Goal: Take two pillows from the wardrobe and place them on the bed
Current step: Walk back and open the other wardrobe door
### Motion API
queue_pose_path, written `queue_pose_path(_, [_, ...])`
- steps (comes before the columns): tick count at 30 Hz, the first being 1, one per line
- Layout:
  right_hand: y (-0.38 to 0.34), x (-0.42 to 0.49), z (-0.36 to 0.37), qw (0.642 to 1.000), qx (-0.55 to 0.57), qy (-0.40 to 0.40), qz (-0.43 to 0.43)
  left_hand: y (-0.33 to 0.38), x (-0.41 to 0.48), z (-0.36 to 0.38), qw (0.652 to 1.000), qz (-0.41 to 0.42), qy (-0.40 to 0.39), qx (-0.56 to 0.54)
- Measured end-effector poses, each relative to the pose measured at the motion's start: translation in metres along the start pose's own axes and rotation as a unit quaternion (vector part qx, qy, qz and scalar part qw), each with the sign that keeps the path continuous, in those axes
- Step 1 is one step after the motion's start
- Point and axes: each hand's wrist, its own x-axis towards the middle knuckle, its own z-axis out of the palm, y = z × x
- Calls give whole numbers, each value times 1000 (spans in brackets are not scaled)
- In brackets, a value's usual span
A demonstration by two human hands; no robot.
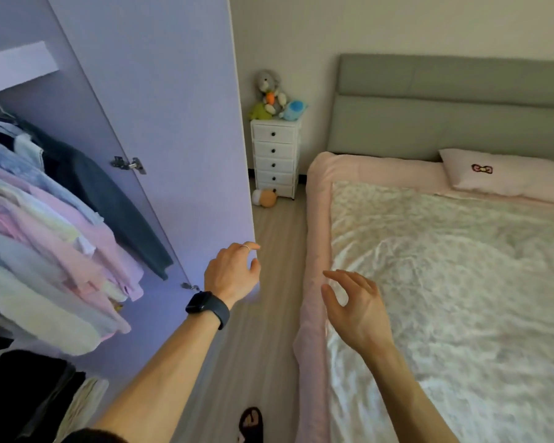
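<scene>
The wardrobe's lilac door (173, 123) stands wide open on the left. My left hand (231, 273), with a ring and a dark watch on the wrist, curls around the door's outer edge. My right hand (355, 305) hovers open and empty over the near left edge of the bed (317, 219). One pink pillow (499, 174) with a small bow print lies at the head of the bed, by the grey headboard (445, 110). Inside the wardrobe I see hanging clothes (45, 235), but no pillow.
A white drawer chest (274, 158) with plush toys (275, 97) on top stands in the corner beyond the door. Another plush toy (264, 198) lies on the wooden floor at its foot. A narrow floor strip runs between wardrobe and bed. My slippered foot (250, 425) shows below.
</scene>
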Motion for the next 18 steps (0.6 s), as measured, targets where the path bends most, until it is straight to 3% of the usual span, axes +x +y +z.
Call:
queue_pose_path(13, [-1, 240, 51, 997, -55, 14, 45, 23, 233, 15, 992, 122, -36, -19])
queue_pose_path(18, [33, 317, 66, 995, -61, -33, 74, 50, 325, 32, 985, 165, -51, -13])
